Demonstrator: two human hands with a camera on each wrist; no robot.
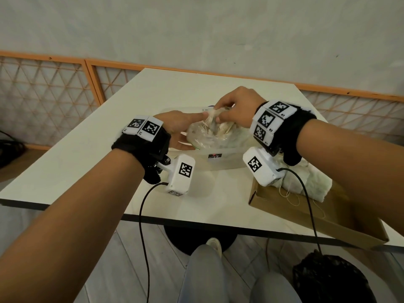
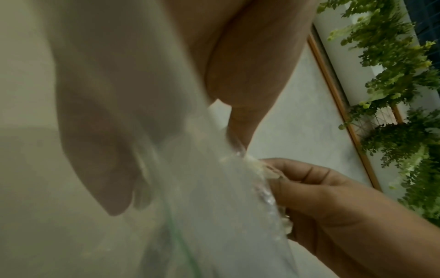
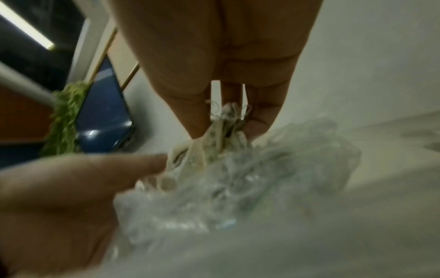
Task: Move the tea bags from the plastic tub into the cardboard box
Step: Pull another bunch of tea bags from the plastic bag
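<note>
A: Both hands are over the plastic tub [image 1: 220, 159] in the middle of the white desk [image 1: 135, 101]. The right hand [image 1: 237, 108] comes down from above, and its fingers [image 3: 190, 112] are pinched together on a bunch of tea bags [image 1: 215, 118], strings trailing off them.

B: And the left hand [image 1: 175, 125]?

A: It's on the near-left side of the tub, holding a crumpled clear plastic bag [image 1: 209, 136] that sits in the tub. The forefinger points out straight toward the pinched bunch, almost touching it. In the left wrist view the thumb and the other fingers [image 2: 102, 150] lie on either side of the bag's film, gripping it.

B: So where are the tea bags, exactly?

A: The pinched bunch is raised at the mouth of the plastic bag, above the tub. More pale bags show through the film lower down, though it's too blurred to count them.

B: And the cardboard box [image 1: 306, 206]?

A: At the near right of the desk, just beside the tub, with its corner overhanging the desk's front edge. A pale heap of tea bags [image 1: 310, 182] already lies inside it at the far end, loose strings across the box floor, partly hidden by the right wrist's camera.

B: Anything else around?

A: An orange-framed lattice panel [image 1: 43, 88] runs along the wall behind the desk
</note>
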